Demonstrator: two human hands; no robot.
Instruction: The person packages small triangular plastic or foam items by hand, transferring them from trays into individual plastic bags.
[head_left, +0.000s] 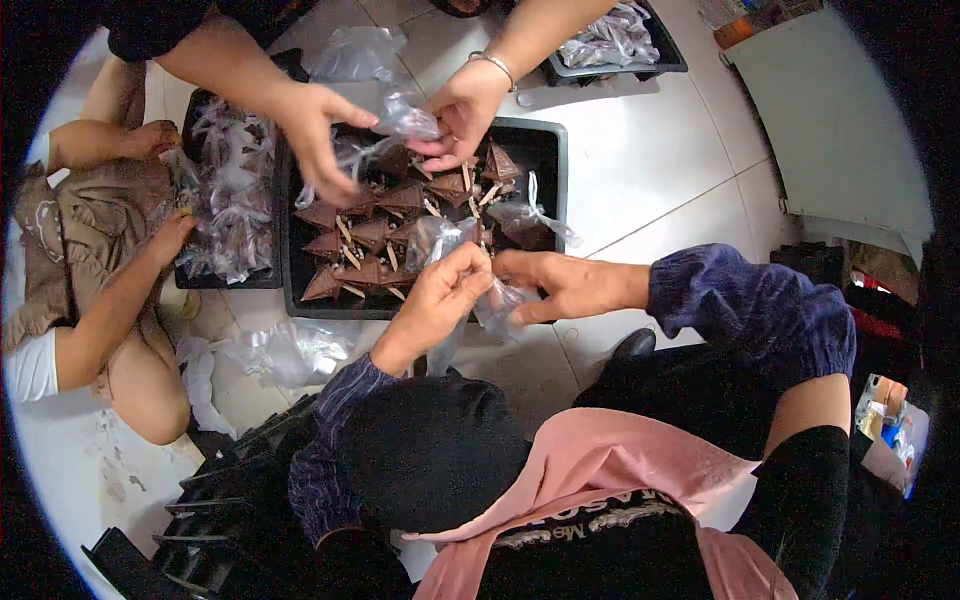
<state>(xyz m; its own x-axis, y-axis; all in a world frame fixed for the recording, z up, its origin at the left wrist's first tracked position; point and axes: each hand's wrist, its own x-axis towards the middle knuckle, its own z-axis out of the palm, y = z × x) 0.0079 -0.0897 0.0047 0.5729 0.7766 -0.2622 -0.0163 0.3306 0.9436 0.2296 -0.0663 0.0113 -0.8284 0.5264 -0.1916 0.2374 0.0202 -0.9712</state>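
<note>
My left hand (435,302) pinches a clear plastic bag (497,308) near the front edge of a black tray (562,170). From the other side, my right hand (577,283) has its fingers closed at the same bag, the two hands meeting fingertip to fingertip. What the bag contains is hard to make out. Behind my hands the tray holds several brown, pointed, chocolate-like pieces (400,200) with flat wooden sticks. A knotted clear bag (525,215) with a brown piece in it lies at the tray's right side.
Across the tray, a co-worker's two hands (310,125) handle another clear bag (405,118). Another person sits at left beside a black tray (228,280) of bagged pieces. Loose clear bags (295,350) lie on the tiled floor. A further filled tray (615,70) stands far right.
</note>
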